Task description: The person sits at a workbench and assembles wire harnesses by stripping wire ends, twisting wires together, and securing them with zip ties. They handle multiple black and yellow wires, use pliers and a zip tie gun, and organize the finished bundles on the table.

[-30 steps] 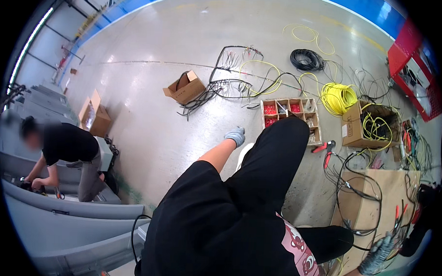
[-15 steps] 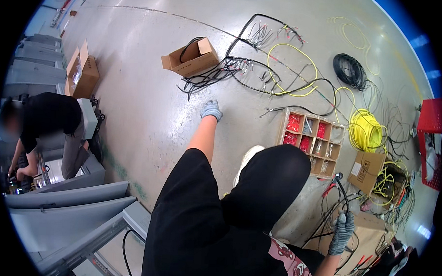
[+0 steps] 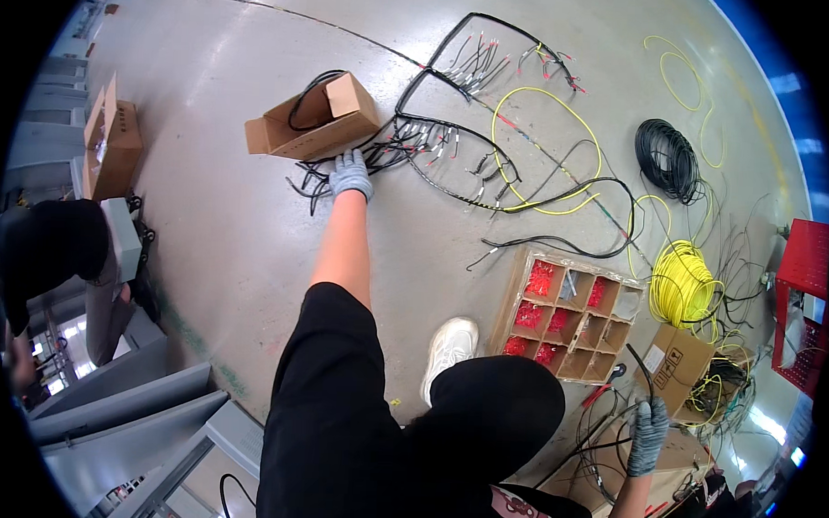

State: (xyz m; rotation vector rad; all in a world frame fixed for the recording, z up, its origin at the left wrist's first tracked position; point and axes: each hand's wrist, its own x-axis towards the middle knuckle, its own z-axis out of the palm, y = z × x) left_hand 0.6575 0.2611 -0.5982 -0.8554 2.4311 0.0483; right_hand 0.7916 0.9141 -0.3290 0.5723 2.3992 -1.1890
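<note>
My left hand (image 3: 351, 173) wears a grey glove and reaches far forward, fingers stretched out. It is over the ends of a black cable harness (image 3: 395, 154), right beside an open cardboard box (image 3: 311, 144) with a black cable loop in it; whether it touches the cables I cannot tell. The harness spreads over the floor, its branches ending in thin wires with white and red tips. At the lower right, my gloved right hand (image 3: 647, 439) is closed round a black cable (image 3: 640, 363), whose end sticks up above the fingers.
A divided cardboard tray (image 3: 571, 363) holds small red parts. Right of it are a yellow cable coil (image 3: 683, 285), a black coil (image 3: 666, 160), an open carton (image 3: 680, 371) and a red perforated rack (image 3: 805, 259). Grey panels (image 3: 135, 423) lean at left, near a crouching person (image 3: 54, 246).
My left hand has moved forward and left, from bare floor to the cable ends by the box. The right hand still grips its cable. The view has shifted.
</note>
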